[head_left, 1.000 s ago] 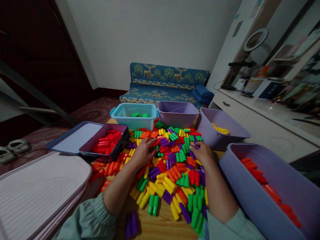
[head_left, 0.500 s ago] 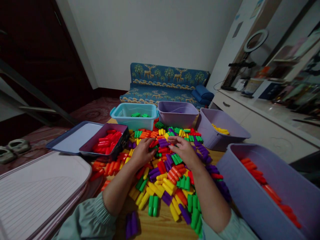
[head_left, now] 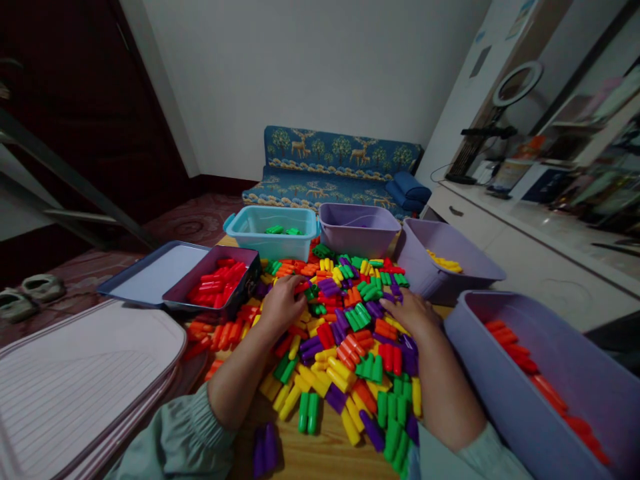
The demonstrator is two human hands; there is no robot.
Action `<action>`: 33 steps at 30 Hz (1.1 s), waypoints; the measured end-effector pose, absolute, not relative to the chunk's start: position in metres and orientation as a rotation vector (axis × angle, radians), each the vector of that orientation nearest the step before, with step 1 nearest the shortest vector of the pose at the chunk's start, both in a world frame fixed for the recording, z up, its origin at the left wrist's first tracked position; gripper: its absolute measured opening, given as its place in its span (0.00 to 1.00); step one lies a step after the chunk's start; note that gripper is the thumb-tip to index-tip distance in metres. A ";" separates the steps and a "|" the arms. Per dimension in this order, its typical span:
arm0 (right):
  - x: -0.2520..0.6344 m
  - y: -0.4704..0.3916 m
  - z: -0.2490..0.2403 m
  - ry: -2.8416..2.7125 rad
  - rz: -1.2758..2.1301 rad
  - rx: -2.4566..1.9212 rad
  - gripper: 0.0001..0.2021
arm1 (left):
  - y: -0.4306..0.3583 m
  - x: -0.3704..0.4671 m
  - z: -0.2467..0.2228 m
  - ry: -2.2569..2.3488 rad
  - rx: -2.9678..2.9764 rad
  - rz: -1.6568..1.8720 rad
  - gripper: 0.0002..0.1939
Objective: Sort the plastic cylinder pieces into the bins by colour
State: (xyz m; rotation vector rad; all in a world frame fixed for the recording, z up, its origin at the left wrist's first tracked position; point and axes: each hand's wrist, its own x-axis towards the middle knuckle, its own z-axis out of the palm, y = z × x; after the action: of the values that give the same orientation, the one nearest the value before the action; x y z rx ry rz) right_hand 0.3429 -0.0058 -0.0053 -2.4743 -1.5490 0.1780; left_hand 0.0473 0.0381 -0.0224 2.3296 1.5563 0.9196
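A wide heap of plastic tube-shaped building blocks [head_left: 343, 373] in red, orange, yellow, green and purple covers the wooden table [head_left: 295, 457]. At the heap's left side, my left hand [head_left: 285, 303] is closed, with a red block [head_left: 302, 287] at its fingertips. My right hand [head_left: 413, 312] lies low over the right side of the heap, beside purple blocks [head_left: 375, 309]. Its thumb is apart from the other fingers, which are partly hidden behind the hand; I see no block in it.
Behind the heap stand a turquoise bin [head_left: 273, 247] with green blocks and a purple bin [head_left: 357, 233]. To the right, one lilac bin [head_left: 425, 267] holds yellow blocks and another [head_left: 480, 360] red ones. An open case [head_left: 245, 293] of red blocks and a pinkish-white board [head_left: 85, 360] lie left.
My right hand has moved right, away from the middle of the heap, to the side near the lilac bins. My left hand has shifted slightly left with the red block.
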 end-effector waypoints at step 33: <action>0.346 0.004 -0.020 -1.319 0.567 -2.027 0.27 | 0.040 0.049 -0.031 1.285 2.428 0.981 0.21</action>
State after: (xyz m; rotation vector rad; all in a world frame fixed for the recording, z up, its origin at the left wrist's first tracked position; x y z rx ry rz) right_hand 0.3457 0.0045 -0.0197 -2.0274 -1.3190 0.5667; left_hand 0.0488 0.0403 -0.0311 2.4278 1.2850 0.9808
